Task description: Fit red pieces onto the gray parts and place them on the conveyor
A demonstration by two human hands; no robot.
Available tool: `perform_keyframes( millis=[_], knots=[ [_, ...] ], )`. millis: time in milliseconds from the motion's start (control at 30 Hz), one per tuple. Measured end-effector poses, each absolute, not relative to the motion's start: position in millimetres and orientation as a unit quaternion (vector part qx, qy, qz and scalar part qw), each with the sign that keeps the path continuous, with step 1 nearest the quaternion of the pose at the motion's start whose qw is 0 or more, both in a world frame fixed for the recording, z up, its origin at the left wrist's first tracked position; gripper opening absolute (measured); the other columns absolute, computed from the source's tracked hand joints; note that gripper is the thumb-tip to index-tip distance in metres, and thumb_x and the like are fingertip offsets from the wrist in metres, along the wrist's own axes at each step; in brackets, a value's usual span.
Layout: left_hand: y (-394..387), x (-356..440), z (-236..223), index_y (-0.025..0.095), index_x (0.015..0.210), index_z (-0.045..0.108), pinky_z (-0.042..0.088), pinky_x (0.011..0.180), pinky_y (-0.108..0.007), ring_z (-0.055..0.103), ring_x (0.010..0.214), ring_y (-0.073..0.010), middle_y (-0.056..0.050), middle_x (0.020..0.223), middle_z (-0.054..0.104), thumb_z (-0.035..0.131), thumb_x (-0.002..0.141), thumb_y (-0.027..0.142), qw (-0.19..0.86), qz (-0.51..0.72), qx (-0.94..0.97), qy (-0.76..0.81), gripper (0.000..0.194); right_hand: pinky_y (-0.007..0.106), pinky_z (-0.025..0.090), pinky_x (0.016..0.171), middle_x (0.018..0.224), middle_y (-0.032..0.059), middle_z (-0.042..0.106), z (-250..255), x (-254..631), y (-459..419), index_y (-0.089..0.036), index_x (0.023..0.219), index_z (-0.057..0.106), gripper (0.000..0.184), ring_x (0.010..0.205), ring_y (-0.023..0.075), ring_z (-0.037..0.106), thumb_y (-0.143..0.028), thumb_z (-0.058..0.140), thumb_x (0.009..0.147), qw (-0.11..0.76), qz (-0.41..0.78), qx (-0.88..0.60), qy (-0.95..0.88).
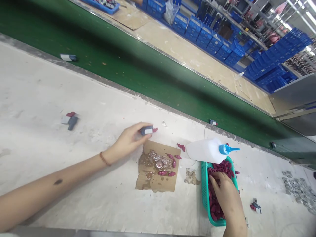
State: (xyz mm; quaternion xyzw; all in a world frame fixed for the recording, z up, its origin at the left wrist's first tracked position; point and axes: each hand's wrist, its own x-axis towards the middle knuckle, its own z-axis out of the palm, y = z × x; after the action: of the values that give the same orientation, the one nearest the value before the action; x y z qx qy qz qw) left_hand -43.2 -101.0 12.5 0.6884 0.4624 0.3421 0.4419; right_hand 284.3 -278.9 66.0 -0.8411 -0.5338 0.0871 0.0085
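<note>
My left hand point(130, 140) pinches a small dark grey and white part point(147, 130) between thumb and fingers, with a maroon piece sticking out of its right end. Below it lies a cardboard sheet point(158, 184) bearing a wet, glossy patch, a round metal-looking cap point(159, 164) and several maroon pieces point(163, 172). My right hand point(228, 192) reaches into a green basket point(204, 191) full of small maroon pieces point(217, 210). Its fingers are drawn together at the pile; their tips are partly hidden, so what they grip is unclear.
A white squeeze bottle point(204, 149) with a blue nozzle lies across the basket's far end. Grey-white parts sit on the table at left point(69, 120) and right point(256, 206). Beyond runs a green conveyor belt point(148, 72) carrying several parts. Metal pieces point(300, 191) lie far right.
</note>
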Motion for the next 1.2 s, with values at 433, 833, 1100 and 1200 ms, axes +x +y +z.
perform_keyframes(
  millis=[433,833,1100,1200],
  knots=[
    [61,-23,-16,0.011,0.129,0.056,0.033,0.112,-0.048,0.042,0.134,-0.0324,-0.017,0.133,0.059,0.052,0.085,0.021,0.146,0.31,0.787,0.513,0.046,0.047,0.052,0.081,0.094,0.0139,0.074,50,304,-268,-0.024,0.083,0.066,0.043,0.092,0.0334,0.069,-0.049,0.031,0.082,-0.011,0.129,-0.841,-0.526],
    [73,-149,3,0.006,0.138,0.044,0.021,0.112,-0.058,0.028,0.137,-0.0393,-0.016,0.149,0.041,0.042,0.091,0.037,0.129,0.278,0.631,0.713,0.057,0.042,0.052,0.096,0.122,0.0094,0.07,65,295,-282,-0.022,0.11,0.073,0.046,0.114,0.031,0.063,-0.054,0.053,0.084,0.265,0.212,-0.808,-0.482],
    [64,-144,29,0.002,0.128,0.05,0.017,0.114,-0.057,0.024,0.138,-0.0392,-0.018,0.146,0.041,0.04,0.094,0.027,0.163,0.248,0.618,0.727,0.043,0.029,0.056,0.057,0.074,0.0037,0.069,77,246,-285,-0.023,0.088,0.069,0.03,0.059,0.0182,0.064,-0.051,0.075,0.079,0.522,0.396,-0.674,-0.342],
    [63,-137,40,0.005,0.124,0.05,0.012,0.117,-0.054,0.024,0.139,-0.0352,-0.015,0.145,0.044,0.043,0.093,0.02,0.223,0.291,0.613,0.7,0.035,0.025,0.051,0.05,0.069,0.0027,0.067,79,226,-276,-0.022,0.082,0.062,0.03,0.053,0.0155,0.06,-0.05,0.074,0.081,0.538,0.453,-0.625,-0.339]
  ],
)
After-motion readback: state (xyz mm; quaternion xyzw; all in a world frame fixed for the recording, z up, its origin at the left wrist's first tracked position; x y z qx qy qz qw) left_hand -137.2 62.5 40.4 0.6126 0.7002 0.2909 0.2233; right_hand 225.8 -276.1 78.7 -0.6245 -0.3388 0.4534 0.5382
